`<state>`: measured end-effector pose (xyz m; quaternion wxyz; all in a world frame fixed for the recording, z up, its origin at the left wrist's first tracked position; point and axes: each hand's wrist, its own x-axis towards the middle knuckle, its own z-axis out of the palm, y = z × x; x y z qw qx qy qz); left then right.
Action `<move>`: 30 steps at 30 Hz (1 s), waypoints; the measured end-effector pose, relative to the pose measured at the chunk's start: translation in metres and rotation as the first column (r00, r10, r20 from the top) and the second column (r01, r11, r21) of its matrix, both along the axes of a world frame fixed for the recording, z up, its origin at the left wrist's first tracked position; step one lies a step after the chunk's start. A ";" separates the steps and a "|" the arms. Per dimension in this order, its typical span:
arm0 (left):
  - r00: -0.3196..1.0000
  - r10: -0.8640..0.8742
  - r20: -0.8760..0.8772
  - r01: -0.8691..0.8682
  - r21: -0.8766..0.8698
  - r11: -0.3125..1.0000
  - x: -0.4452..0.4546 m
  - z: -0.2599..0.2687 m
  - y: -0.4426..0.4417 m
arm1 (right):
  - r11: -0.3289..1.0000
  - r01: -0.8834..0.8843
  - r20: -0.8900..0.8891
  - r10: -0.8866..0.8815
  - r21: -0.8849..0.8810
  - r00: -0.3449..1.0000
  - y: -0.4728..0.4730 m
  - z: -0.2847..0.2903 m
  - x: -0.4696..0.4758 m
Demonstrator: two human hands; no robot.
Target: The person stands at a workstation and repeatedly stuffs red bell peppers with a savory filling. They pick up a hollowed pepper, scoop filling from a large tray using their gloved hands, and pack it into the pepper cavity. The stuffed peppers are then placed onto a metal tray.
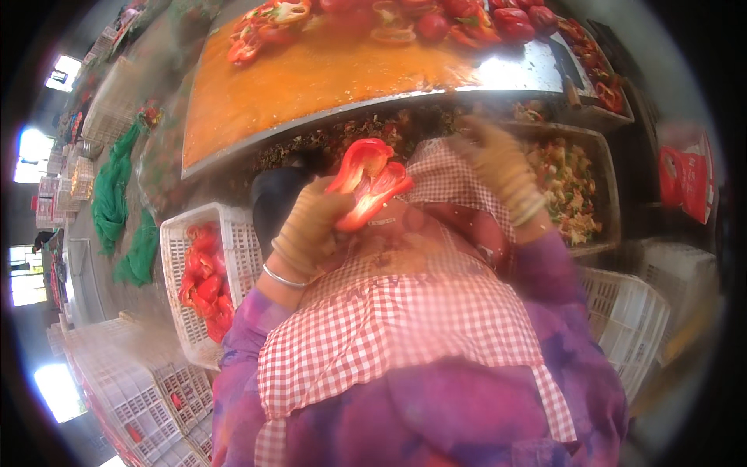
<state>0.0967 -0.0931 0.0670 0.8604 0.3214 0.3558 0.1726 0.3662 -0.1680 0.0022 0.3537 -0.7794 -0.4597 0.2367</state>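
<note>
My left hand [312, 225], in a yellowish work glove, grips a cut-open red bell pepper [369, 185] above my lap. The hollow of the pepper and its pale inner ribs face up. Off to the right, my right hand [496, 160], gloved the same way, is blurred and apart from the pepper. Its fingers lie between my checked apron [373, 327] and the tub of pepper cores [610, 192]; whether they hold anything is too blurred to tell. Whole and split red peppers [432, 26] are heaped along the far side of the wet metal table [280, 105].
A knife [571, 87] with a wooden handle lies at the table's right end. Left of me, a white plastic crate [242, 239] holds red pepper pieces. Stacked crates [134, 397] stand behind it. Green netting [114, 187] lies on the floor. Scraps [350, 137] litter the space under the table edge.
</note>
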 end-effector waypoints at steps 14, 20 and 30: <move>0.991 0.054 -0.120 -0.030 0.201 0.979 -0.016 -0.037 -0.004 | 0.954 -0.102 -0.278 0.183 0.281 0.943 0.032 -0.023 -0.081; 0.998 0.055 -0.033 -0.050 0.139 0.989 -0.012 -0.027 -0.004 | 0.922 -0.022 -0.178 0.098 0.387 0.979 0.024 -0.017 -0.080; 0.999 0.028 -0.043 -0.025 0.062 0.998 -0.021 -0.033 0.000 | 0.812 -0.575 0.649 0.492 -0.102 0.581 0.005 -0.014 -0.050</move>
